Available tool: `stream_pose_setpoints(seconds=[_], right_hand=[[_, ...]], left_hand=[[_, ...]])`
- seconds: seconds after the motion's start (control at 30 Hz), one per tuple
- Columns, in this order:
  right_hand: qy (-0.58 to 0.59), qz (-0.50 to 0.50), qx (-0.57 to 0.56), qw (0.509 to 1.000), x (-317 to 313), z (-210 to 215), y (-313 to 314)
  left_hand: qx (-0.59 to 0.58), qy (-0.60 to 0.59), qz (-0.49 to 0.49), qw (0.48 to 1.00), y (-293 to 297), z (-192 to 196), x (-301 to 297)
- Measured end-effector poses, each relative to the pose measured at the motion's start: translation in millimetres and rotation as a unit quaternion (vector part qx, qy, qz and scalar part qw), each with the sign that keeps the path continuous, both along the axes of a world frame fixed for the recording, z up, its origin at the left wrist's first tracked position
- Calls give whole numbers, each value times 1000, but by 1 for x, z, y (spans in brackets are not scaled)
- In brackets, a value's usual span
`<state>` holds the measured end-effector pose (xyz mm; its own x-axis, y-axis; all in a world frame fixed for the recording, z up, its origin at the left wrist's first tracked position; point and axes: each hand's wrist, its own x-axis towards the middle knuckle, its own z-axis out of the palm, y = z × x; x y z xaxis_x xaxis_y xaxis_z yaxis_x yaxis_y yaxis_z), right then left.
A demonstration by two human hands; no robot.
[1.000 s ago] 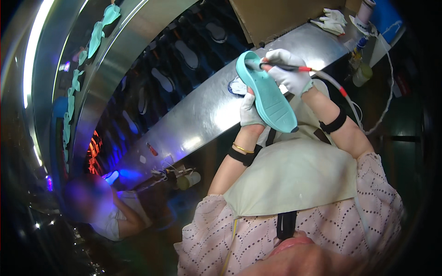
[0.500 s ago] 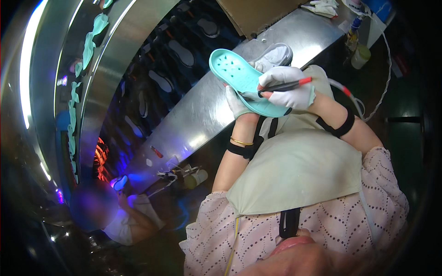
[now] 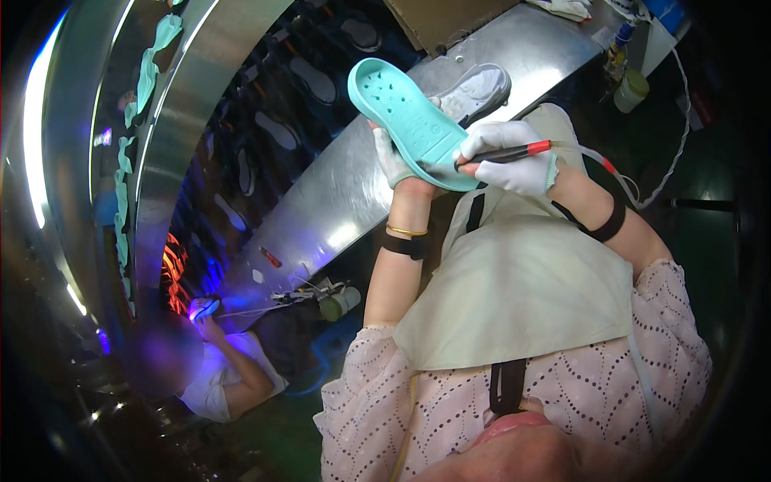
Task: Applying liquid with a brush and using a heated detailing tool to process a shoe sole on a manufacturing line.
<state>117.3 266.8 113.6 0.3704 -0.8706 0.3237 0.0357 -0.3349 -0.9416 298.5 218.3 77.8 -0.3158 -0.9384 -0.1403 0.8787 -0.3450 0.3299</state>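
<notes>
Clog: one, teal, held up over the near edge of the desk [image 3: 361,173], holed toe [image 3: 379,87] pointing up and left [image 3: 411,120].
Hands: two, in white gloves with bare fingertips.
Left hand: reaches up, clamped on the clog's outer side from beneath [image 3: 391,159].
Right hand: bent inward from the right, fingers together around the tool [image 3: 510,157].
Tool: one, pen-like, black and red, its blurred tip at the heel [image 3: 514,153].
Grey shoe: one, lying on the desk behind the clog [image 3: 486,84].
Jars: two, one either side [image 3: 632,90].
Writing: small marks inside the clog, too small to read.
Co-worker: one, lower left, holding a blue-lit item [image 3: 233,377].
</notes>
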Motion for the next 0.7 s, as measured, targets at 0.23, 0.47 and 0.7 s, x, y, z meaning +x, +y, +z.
stream_pose_setpoints(seconds=[0.23, 0.47, 0.7], right_hand=[[-72, -84, 196, 974, -10, 18, -16], [-128, -48, 36, 990, 1, -1, -3], [-25, -104, -3, 994, -3, 4, -4]], left_hand=[[18, -28, 18, 999, 17, 18, -13], [-10, 2, 11, 1000, 19, 26, -30], [-42, 2, -22, 999, 14, 31, -25]])
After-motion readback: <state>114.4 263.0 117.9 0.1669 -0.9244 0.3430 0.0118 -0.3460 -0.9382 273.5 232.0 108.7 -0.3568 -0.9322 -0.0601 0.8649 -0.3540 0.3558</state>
